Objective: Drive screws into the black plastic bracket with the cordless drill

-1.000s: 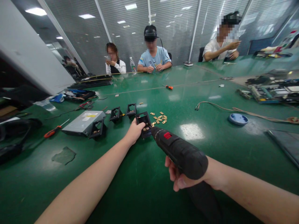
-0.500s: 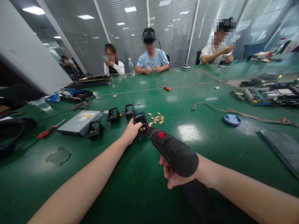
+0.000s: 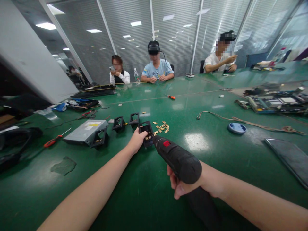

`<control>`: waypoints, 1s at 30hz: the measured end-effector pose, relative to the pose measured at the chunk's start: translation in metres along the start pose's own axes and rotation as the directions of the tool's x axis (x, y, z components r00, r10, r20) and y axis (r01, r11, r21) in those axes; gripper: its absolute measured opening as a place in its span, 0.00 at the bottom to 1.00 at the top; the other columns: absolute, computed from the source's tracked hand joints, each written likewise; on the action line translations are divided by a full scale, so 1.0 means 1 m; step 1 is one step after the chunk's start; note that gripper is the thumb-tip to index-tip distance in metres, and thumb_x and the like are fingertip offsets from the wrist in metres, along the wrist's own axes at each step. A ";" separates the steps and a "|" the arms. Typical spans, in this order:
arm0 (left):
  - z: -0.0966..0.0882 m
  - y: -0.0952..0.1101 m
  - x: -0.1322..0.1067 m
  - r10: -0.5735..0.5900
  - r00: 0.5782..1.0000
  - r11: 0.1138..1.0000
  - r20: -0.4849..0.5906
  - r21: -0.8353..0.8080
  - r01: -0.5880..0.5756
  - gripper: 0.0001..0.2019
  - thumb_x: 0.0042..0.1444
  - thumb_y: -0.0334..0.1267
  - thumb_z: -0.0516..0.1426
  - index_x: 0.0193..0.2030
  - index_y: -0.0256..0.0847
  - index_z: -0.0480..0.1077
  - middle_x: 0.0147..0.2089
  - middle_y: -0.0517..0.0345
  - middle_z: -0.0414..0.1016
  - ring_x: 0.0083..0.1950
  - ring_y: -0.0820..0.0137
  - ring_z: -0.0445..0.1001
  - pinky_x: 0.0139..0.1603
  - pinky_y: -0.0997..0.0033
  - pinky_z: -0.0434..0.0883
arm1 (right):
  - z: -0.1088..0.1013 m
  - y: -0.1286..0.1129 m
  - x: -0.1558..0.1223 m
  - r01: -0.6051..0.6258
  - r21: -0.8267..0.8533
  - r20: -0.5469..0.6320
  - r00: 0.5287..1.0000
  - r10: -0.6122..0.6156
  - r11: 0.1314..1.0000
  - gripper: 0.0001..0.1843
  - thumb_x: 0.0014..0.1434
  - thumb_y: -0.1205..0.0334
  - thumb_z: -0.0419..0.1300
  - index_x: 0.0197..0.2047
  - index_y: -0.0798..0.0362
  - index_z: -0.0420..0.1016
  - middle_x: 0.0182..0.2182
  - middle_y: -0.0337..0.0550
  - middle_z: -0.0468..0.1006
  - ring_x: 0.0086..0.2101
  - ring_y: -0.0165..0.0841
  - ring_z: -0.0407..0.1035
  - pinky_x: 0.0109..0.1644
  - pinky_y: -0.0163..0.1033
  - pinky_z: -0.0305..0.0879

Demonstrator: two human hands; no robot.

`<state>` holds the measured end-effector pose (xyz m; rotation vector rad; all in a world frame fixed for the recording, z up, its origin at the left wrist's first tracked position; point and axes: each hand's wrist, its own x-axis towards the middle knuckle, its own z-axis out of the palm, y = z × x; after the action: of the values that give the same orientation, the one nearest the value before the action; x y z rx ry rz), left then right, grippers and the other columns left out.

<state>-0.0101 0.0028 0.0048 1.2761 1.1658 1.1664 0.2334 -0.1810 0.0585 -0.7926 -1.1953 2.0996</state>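
Observation:
My left hand [image 3: 137, 141] grips a small black plastic bracket [image 3: 146, 130] that rests on the green table [image 3: 149, 192]; small brass pieces sit inside it. My right hand [image 3: 179, 184] holds a black electric screwdriver [image 3: 178, 157] with a red switch, its tip pointing into the bracket. Several loose brass plates [image 3: 161, 127] lie just beyond the bracket. Two more black brackets [image 3: 127, 121] stand to the left of it.
A grey optical drive [image 3: 84, 131] with a black bracket leaning on it lies at left, beside a red screwdriver [image 3: 54, 139]. A blue dish [image 3: 237, 128], a cable [image 3: 240, 119] and circuit boards [image 3: 271, 103] lie at right. Three people sit at the far side.
My view has tilted down slightly, so everything sits lower in the picture. Both hands keep their hold on the bracket and the screwdriver.

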 end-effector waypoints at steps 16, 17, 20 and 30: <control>0.002 0.002 -0.002 -0.013 1.000 1.000 -0.003 0.005 0.013 0.20 0.45 0.39 0.63 0.47 0.41 0.73 0.43 0.52 0.83 0.43 0.59 0.81 0.52 0.51 0.80 | 0.004 -0.005 -0.001 -0.022 -0.015 -0.029 0.999 0.022 1.000 0.23 0.37 0.67 0.84 0.36 0.58 0.83 0.28 0.41 0.85 0.31 0.35 0.82 0.39 0.37 0.75; 0.002 0.002 -0.002 -0.009 1.000 1.000 -0.002 0.005 0.009 0.19 0.45 0.39 0.64 0.47 0.41 0.73 0.44 0.52 0.83 0.43 0.59 0.81 0.52 0.51 0.80 | 0.004 -0.006 -0.001 -0.023 -0.005 -0.030 0.999 0.022 1.000 0.23 0.37 0.66 0.84 0.36 0.58 0.83 0.28 0.41 0.85 0.31 0.36 0.82 0.39 0.37 0.75; 0.001 0.001 -0.001 0.008 1.000 1.000 -0.006 0.011 -0.008 0.19 0.45 0.39 0.64 0.46 0.41 0.74 0.46 0.51 0.83 0.45 0.59 0.81 0.54 0.52 0.79 | 0.004 -0.006 -0.002 -0.011 0.017 -0.032 0.999 0.012 1.000 0.23 0.37 0.66 0.84 0.37 0.58 0.83 0.29 0.41 0.85 0.30 0.36 0.82 0.39 0.38 0.76; 0.003 0.002 0.000 0.004 1.000 1.000 -0.006 0.007 -0.004 0.19 0.44 0.39 0.63 0.46 0.41 0.73 0.43 0.54 0.81 0.46 0.59 0.80 0.53 0.52 0.79 | 0.004 -0.007 -0.002 0.013 -0.068 0.002 1.000 -0.013 0.998 0.17 0.42 0.67 0.82 0.33 0.58 0.82 0.29 0.42 0.85 0.32 0.35 0.82 0.40 0.37 0.77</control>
<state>-0.0073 0.0022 0.0062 1.2812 1.1728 1.1705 0.2338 -0.1816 0.0669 -0.8116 -1.2751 2.0591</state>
